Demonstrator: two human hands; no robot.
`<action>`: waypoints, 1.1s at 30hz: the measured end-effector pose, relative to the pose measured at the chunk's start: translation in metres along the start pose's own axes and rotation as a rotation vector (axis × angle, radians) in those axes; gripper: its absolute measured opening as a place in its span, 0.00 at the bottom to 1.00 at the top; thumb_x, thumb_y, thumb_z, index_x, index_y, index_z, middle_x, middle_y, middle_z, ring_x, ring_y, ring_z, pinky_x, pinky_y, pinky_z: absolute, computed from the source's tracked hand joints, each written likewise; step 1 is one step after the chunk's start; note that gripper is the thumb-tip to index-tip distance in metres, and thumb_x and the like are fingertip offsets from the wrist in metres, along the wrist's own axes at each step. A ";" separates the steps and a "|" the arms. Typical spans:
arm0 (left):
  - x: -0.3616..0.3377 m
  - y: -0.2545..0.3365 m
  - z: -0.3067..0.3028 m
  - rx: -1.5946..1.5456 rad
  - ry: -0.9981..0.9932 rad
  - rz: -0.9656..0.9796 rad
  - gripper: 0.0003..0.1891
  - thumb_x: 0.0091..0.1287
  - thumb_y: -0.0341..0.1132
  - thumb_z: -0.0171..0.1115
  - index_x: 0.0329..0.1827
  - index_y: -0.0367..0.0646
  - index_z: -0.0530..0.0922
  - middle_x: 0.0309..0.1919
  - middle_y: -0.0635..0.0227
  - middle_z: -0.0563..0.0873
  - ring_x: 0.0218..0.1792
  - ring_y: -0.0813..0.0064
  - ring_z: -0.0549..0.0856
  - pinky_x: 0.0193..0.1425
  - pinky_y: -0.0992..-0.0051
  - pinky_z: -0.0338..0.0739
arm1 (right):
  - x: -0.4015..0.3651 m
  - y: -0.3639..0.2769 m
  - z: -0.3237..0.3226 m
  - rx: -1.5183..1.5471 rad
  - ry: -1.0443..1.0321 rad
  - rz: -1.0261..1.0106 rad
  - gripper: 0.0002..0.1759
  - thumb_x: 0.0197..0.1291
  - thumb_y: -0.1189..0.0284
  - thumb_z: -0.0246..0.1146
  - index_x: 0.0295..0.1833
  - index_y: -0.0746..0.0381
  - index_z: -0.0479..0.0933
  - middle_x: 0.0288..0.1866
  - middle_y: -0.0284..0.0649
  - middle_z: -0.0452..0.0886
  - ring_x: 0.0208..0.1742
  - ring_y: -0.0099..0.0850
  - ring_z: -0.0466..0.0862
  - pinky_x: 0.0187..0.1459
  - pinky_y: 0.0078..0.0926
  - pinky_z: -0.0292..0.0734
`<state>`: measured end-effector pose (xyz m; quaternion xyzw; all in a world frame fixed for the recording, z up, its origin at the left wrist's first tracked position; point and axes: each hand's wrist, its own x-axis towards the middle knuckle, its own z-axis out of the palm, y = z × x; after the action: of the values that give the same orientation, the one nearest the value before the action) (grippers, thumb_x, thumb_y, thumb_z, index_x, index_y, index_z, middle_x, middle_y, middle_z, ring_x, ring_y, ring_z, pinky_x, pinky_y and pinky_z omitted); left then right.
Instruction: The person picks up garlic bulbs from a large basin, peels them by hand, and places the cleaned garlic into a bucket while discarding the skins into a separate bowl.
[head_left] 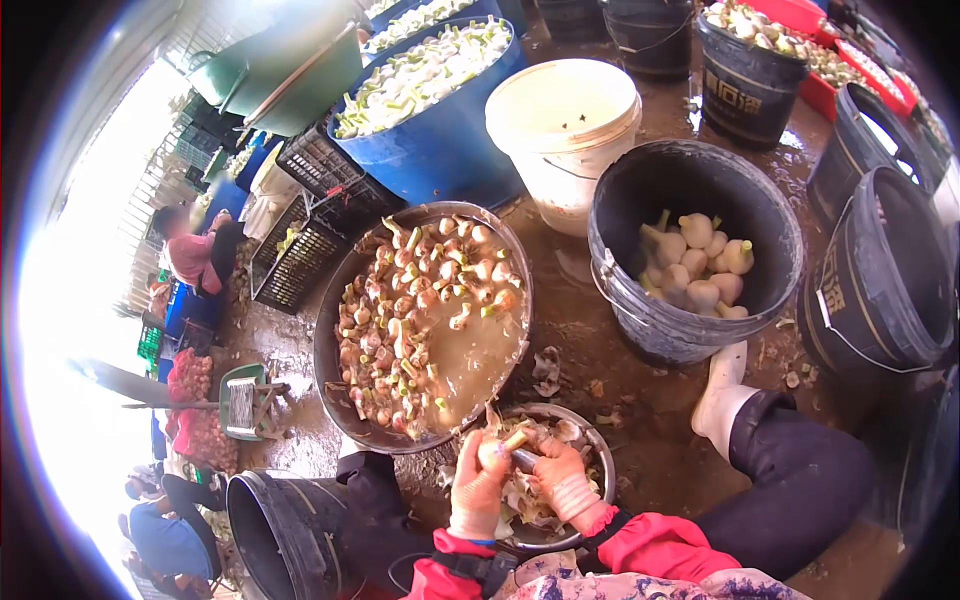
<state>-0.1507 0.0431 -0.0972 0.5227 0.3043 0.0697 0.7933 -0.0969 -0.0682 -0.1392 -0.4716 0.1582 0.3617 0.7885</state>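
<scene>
At the bottom centre, my left hand (478,483) is closed around a pale garlic bulb (493,455) with a short stem. Close beside it, my right hand (562,480) grips a small knife (524,460) whose blade meets the bulb's stem. Both hands are over a metal bowl (605,455) holding peeled skins and scraps. Beyond them, a wide round basin (327,385) holds murky water and many unpeeled bulbs with brown skins. To the right, a black bucket (650,325) has several peeled white bulbs in its bottom.
Behind the basin stand a white bucket (565,170), a blue tub (430,160) full of bulbs and black crates (300,250). Black buckets (870,290) line the right. An empty-looking bucket (290,540) lies near my left leg. Two people (195,255) sit at left.
</scene>
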 end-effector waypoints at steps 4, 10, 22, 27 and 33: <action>-0.019 -0.019 -0.006 0.641 0.091 0.361 0.31 0.55 0.23 0.70 0.63 0.35 0.68 0.52 0.66 0.76 0.51 0.76 0.76 0.57 0.78 0.72 | -0.011 -0.004 0.004 0.054 -0.052 -0.093 0.19 0.58 0.80 0.62 0.57 0.61 0.78 0.47 0.34 0.83 0.45 0.22 0.79 0.49 0.19 0.74; -0.026 -0.021 -0.007 0.339 0.136 0.088 0.31 0.54 0.31 0.73 0.61 0.36 0.70 0.48 0.59 0.80 0.44 0.68 0.83 0.49 0.75 0.80 | 0.003 0.018 -0.012 -0.337 -0.097 -0.278 0.20 0.57 0.80 0.63 0.57 0.60 0.77 0.47 0.33 0.83 0.44 0.20 0.78 0.47 0.19 0.74; -0.025 -0.006 -0.005 0.192 0.186 -0.164 0.41 0.63 0.70 0.48 0.61 0.38 0.68 0.31 0.64 0.82 0.26 0.71 0.82 0.29 0.72 0.78 | 0.003 0.018 -0.015 -0.194 -0.332 0.061 0.25 0.53 0.61 0.71 0.55 0.59 0.79 0.36 0.35 0.82 0.31 0.23 0.79 0.30 0.23 0.73; 0.016 0.011 -0.020 -0.103 0.329 -0.116 0.40 0.60 0.70 0.53 0.58 0.40 0.65 0.31 0.67 0.75 0.30 0.69 0.78 0.33 0.64 0.78 | -0.023 0.007 0.001 -0.669 -0.356 -0.109 0.18 0.54 0.63 0.69 0.48 0.61 0.83 0.34 0.41 0.85 0.37 0.28 0.82 0.41 0.23 0.76; 0.021 0.011 -0.024 -0.085 0.257 0.098 0.36 0.64 0.61 0.57 0.63 0.42 0.61 0.42 0.69 0.71 0.40 0.72 0.77 0.42 0.69 0.77 | -0.020 -0.006 0.003 -0.613 -0.333 0.013 0.22 0.55 0.59 0.68 0.52 0.58 0.81 0.38 0.47 0.85 0.40 0.36 0.84 0.46 0.30 0.76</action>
<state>-0.1451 0.0761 -0.1029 0.4896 0.3740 0.1876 0.7649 -0.1067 -0.0756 -0.1218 -0.6199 -0.0855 0.4695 0.6229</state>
